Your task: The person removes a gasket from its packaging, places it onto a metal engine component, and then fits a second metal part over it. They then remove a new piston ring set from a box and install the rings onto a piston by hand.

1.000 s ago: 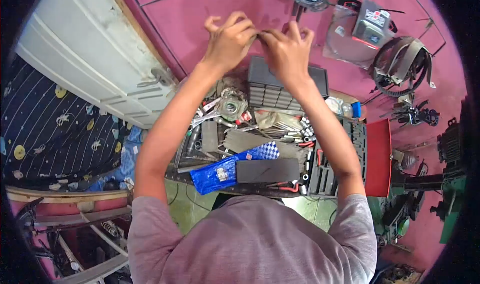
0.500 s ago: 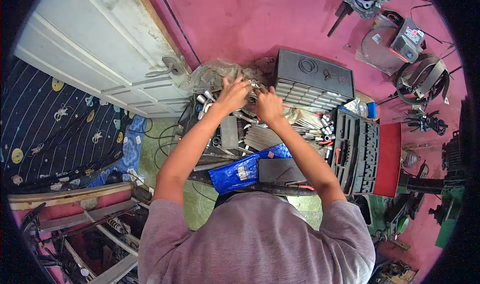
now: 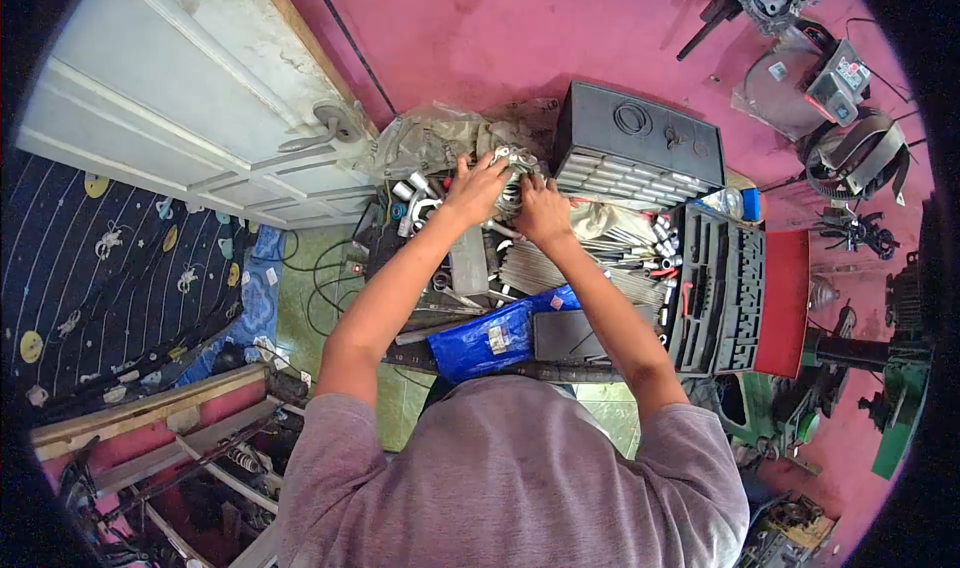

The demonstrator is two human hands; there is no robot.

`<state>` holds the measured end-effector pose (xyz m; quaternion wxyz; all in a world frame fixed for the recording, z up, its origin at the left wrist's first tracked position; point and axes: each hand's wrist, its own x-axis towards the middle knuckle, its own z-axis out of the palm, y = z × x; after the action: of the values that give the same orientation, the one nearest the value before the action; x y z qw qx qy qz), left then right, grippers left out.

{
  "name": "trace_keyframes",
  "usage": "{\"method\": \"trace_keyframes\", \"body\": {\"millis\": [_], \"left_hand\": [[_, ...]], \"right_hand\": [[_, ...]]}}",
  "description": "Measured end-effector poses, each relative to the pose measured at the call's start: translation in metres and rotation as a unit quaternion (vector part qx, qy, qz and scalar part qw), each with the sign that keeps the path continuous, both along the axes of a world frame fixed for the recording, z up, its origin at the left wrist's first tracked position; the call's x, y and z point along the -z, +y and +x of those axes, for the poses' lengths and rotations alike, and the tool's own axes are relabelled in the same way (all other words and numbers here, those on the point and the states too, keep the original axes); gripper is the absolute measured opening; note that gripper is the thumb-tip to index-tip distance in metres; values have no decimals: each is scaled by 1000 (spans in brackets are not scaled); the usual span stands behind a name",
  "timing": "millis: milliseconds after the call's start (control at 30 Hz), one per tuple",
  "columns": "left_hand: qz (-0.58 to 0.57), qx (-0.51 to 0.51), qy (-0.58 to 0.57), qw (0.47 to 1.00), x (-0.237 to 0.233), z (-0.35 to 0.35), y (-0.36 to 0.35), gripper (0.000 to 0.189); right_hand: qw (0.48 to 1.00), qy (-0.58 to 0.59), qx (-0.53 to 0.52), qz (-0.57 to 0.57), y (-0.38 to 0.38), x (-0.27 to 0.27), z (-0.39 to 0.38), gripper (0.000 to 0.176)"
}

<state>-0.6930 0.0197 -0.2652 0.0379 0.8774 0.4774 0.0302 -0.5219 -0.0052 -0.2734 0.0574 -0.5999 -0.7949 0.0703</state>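
My left hand (image 3: 478, 190) reaches palm down to the back of the tool-covered bench, its fingers apart over a pile of shiny metal parts (image 3: 515, 156). Just to its right is my right hand (image 3: 543, 211), its fingers bent down at the same pile; what lies under the fingertips is hidden. Several bright sockets (image 3: 404, 190) lie left of my left hand. Below the hands are a grey flat block (image 3: 468, 263) and a row of thin metal rods (image 3: 538, 270). Crumpled clear plastic (image 3: 430, 138) lies behind the left hand.
A dark drawer cabinet (image 3: 645, 133) stands behind and right of my hands. Farther right lies an opened tool case (image 3: 715, 288) with a red lid. At the near edge are a blue plastic packet (image 3: 485, 338) and a dark box (image 3: 568, 337). A white door (image 3: 190, 98) stands left.
The view has shifted slightly. Both hands stay at the metal pile; the left fingers have moved a little and the right hand has turned slightly, its fingers now showing more.
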Motion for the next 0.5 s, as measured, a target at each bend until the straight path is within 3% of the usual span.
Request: {"method": "trace_keyframes", "body": {"millis": [233, 500], "left_hand": [[-3, 12, -45, 999, 2, -2, 3, 80], [19, -3, -54, 998, 2, -4, 1, 81]], "right_hand": [[999, 28, -2, 38, -1, 9, 2, 54], [998, 33, -11, 53, -6, -1, 4, 57]]}}
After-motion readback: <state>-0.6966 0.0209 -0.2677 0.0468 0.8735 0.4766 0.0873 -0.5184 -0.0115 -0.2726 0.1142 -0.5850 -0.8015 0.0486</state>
